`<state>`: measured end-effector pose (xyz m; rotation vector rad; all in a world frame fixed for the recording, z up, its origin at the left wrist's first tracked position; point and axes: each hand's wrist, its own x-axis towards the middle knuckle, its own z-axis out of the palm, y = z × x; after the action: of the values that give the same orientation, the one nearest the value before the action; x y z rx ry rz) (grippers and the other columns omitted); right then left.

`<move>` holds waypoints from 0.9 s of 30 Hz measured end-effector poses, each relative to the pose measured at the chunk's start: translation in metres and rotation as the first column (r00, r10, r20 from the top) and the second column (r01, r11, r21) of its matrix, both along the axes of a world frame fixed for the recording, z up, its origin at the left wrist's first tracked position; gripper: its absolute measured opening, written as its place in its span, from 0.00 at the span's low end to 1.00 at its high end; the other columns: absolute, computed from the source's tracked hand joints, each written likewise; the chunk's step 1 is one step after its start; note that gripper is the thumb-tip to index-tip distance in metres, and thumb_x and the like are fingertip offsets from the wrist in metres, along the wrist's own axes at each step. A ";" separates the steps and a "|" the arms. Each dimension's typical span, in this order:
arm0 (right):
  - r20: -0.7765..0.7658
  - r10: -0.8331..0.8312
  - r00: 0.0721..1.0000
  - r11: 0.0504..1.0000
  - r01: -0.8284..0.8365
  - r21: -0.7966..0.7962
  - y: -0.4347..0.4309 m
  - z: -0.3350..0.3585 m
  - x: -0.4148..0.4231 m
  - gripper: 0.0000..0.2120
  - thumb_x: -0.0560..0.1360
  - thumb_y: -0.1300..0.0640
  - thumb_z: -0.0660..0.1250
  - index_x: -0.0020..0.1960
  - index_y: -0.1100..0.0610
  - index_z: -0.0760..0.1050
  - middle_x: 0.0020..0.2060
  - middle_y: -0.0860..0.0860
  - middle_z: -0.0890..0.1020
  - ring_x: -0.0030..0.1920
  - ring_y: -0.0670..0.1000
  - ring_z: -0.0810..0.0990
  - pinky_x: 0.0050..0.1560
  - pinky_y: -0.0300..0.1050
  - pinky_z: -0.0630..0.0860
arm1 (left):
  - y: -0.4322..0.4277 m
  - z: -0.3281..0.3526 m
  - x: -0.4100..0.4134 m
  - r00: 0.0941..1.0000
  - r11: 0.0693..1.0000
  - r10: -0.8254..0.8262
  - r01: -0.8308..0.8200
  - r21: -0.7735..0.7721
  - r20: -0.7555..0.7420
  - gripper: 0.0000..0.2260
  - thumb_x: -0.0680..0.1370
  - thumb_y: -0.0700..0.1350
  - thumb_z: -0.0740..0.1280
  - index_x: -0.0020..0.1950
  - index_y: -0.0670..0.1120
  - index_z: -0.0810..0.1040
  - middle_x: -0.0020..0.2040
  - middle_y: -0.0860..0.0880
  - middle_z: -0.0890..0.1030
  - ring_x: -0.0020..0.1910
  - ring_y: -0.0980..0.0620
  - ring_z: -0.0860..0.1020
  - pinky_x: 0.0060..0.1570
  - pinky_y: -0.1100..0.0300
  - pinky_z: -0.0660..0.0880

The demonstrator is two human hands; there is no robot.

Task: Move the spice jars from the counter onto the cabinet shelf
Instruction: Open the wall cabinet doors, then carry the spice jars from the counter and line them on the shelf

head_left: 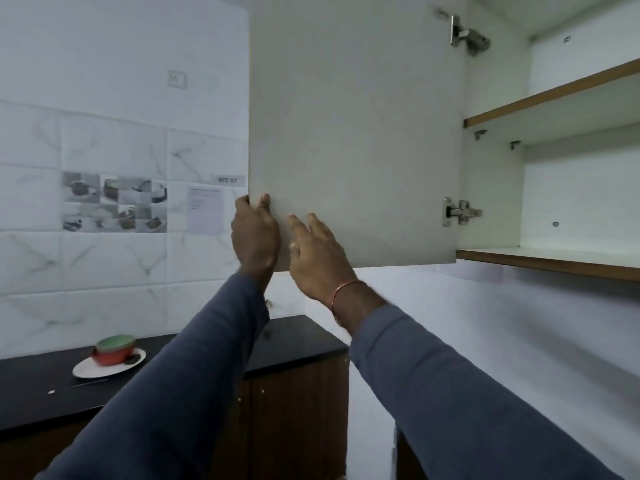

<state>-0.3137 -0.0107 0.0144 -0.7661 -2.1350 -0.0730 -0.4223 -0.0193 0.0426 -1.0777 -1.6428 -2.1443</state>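
Fingers (241,203) of left hand (254,233) curled round door (353,133) edge, right hand (317,258) flat on door; shelf (554,258) right, counter (294,341) below.

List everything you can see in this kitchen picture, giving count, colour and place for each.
Cabinet door: one, off-white, swung open, centre.
Hinges: two, metal, door's right edge.
Shelves: two, white with brown edges, inside cabinet, right.
Counter: one, black, lower left.
Plate: one, white, on counter.
Cups: two, red and green, stacked on plate.
Socket: one, white, wall, upper left.
Left hand: grips door's left edge.
Right hand: fingers straight, on door face.
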 end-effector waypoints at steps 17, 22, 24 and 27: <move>0.172 -0.183 0.968 0.983 0.183 0.017 0.070 -0.042 0.049 0.29 0.74 0.63 0.58 0.76 0.59 0.62 0.78 0.55 0.57 0.75 0.58 0.63 0.72 0.54 0.64 | 0.073 -0.074 0.029 0.318 0.961 0.121 -0.276 0.031 -0.940 0.21 0.73 0.44 0.57 0.63 0.38 0.76 0.69 0.38 0.72 0.71 0.40 0.68 0.72 0.44 0.59; 0.175 -0.289 0.941 0.926 0.321 -0.198 0.065 -0.127 0.148 0.24 0.71 0.64 0.57 0.67 0.56 0.71 0.69 0.53 0.69 0.63 0.59 0.74 0.64 0.54 0.72 | 0.083 -0.151 0.127 0.353 0.934 -0.356 0.156 -0.321 -0.865 0.22 0.66 0.35 0.67 0.60 0.35 0.76 0.53 0.38 0.82 0.51 0.38 0.80 0.52 0.50 0.77; 0.196 -0.338 0.921 0.872 0.384 -0.303 0.050 -0.174 0.193 0.25 0.70 0.64 0.56 0.66 0.59 0.71 0.67 0.56 0.72 0.64 0.59 0.73 0.65 0.54 0.71 | 0.076 -0.192 0.168 0.325 0.826 -0.563 0.241 -0.509 -0.760 0.22 0.69 0.38 0.67 0.63 0.38 0.75 0.54 0.40 0.82 0.51 0.40 0.80 0.49 0.51 0.77; 0.324 -0.432 0.842 0.723 0.538 -0.433 0.012 -0.251 0.261 0.23 0.71 0.63 0.59 0.66 0.63 0.72 0.64 0.60 0.74 0.64 0.61 0.73 0.67 0.54 0.69 | 0.055 -0.267 0.239 0.180 0.622 -0.779 0.339 -0.706 -0.600 0.21 0.71 0.46 0.62 0.62 0.42 0.75 0.55 0.42 0.81 0.52 0.41 0.80 0.50 0.49 0.77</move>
<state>-0.0525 0.0012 -0.2364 -1.7037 -2.0973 0.1551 -0.1829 0.0353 -0.2249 -2.7524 -1.1503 -0.8524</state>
